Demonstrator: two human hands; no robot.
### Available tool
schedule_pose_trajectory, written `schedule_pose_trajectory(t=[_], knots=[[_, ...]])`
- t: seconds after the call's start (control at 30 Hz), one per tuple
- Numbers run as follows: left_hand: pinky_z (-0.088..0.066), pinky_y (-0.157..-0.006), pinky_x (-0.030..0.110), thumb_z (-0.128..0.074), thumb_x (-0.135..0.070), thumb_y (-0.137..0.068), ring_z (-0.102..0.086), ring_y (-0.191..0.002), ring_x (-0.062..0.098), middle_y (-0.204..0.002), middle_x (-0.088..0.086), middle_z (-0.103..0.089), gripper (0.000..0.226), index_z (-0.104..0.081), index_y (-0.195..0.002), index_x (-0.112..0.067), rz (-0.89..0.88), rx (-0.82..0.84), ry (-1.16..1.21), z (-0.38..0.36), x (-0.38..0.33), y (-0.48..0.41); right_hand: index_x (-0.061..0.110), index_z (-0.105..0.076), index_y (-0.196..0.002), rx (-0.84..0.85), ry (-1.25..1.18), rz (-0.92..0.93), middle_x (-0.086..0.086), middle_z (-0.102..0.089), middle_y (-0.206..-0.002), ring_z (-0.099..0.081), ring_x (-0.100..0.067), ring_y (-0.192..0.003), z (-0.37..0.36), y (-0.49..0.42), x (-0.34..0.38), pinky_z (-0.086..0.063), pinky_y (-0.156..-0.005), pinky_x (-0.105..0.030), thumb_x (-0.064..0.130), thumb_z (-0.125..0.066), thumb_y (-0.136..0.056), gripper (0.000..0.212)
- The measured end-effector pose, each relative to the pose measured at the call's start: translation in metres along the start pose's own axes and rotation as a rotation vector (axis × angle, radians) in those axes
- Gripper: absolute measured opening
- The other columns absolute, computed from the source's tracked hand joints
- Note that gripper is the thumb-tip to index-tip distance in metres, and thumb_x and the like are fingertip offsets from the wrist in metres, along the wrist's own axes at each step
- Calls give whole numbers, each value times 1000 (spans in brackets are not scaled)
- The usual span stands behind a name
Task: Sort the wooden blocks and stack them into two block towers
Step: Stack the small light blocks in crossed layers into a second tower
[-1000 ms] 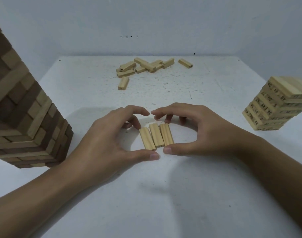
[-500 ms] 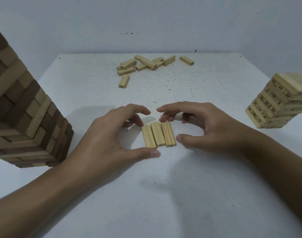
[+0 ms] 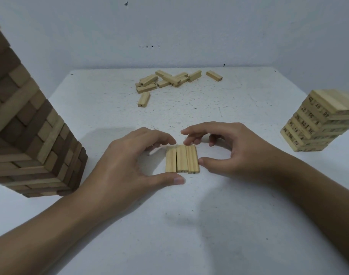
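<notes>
- Head view: three pale blocks [image 3: 182, 158] lie side by side on the counter [image 3: 189, 225], between the dark tower [image 3: 30, 135] and the numbered tower [image 3: 318, 124]
- left hand [image 3: 126, 165] and right hand [image 3: 239, 151] each curl fingers and thumb against the row's edges

Head camera (wide-angle) looks forward and down, near the table [image 3: 189, 235].

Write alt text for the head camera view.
A left hand and right hand curve around three pale blocks lying side by side on a white table, the right thumb touching them. A tall brown tower stands at left, a shorter numbered tower at right, loose blocks near the far edge.
</notes>
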State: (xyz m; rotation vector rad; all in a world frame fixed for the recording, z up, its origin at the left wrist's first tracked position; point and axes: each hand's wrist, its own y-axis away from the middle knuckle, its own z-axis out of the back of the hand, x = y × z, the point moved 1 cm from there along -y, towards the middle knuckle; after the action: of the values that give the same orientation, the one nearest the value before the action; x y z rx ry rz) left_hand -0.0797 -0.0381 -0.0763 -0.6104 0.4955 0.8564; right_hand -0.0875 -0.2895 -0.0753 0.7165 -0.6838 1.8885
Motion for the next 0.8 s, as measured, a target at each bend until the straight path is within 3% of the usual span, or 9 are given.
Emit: schedule_pose_trajectory(t=[0.17, 0.33, 0.47, 0.53, 0.63, 0.7, 0.8], knots=[[-48, -78, 21, -65, -78, -72, -61, -101, 7, -99, -20, -61, 50, -67, -106, -42, -7, -66, -55, 3, -3, 5, 37, -62, -136, -25, 71, 17, 25, -63, -127, -53, -7, -127, 0, 1, 0, -44, -92, -14, 27, -76, -84, 55], [-49, -77, 24, -64, -71, -77, -65, -94, 6, -90, -20, -67, 41, -71, -96, -36, -22, -67, -67, 2, -4, 5, 36, -61, -137, -31, 87, -15, 26, -65, -122, -52, -3, -126, -2, 1, 3, -44, -95, -15, 21, -80, -86, 57], [-48, -79, 21, -62, -74, -76, -63, -97, -1, -92, -26, -67, 48, -73, -104, -36, -20, -65, -91, 3, -6, 5, 34, -63, -136, -79, 161, -43, 26, -63, -125, -49, 3, -128, -5, 1, 6, -41, -104, -19, 28, -83, -84, 56], [-47, -79, 19, -60, -76, -75, -60, -99, -4, -95, -28, -65, 53, -73, -108, -37, -23, -58, -111, 3, -7, 5, 33, -62, -139, -71, 212, -78, 30, -56, -131, -45, 11, -129, -5, 1, 7, -34, -109, -12, 36, -80, -85, 57], [-48, -92, 31, -58, -78, -76, -56, -106, -5, -109, -26, -68, 56, -76, -110, -37, -47, -26, -162, -1, -10, 5, 33, -43, -154, 47, 292, -135, 31, -37, -150, -22, 21, -136, -8, -1, 10, -5, -119, -7, 46, -67, -94, 66], [-42, -99, 38, -57, -77, -77, -51, -110, -6, -122, -19, -69, 58, -76, -115, -37, -46, -6, -188, -3, -11, 5, 30, -21, -163, 170, 406, -139, 27, -13, -166, 2, 20, -146, -12, -2, 10, 13, -120, -13, 57, -49, -102, 73], [-41, -101, 41, -56, -66, -84, -53, -111, -3, -129, -12, -69, 49, -76, -116, -36, -54, -2, -193, -4, -11, 3, 29, 1, -165, 290, 576, -135, 24, 16, -168, 25, 14, -146, -18, -3, 9, 21, -122, -24, 68, -17, -97, 80]])
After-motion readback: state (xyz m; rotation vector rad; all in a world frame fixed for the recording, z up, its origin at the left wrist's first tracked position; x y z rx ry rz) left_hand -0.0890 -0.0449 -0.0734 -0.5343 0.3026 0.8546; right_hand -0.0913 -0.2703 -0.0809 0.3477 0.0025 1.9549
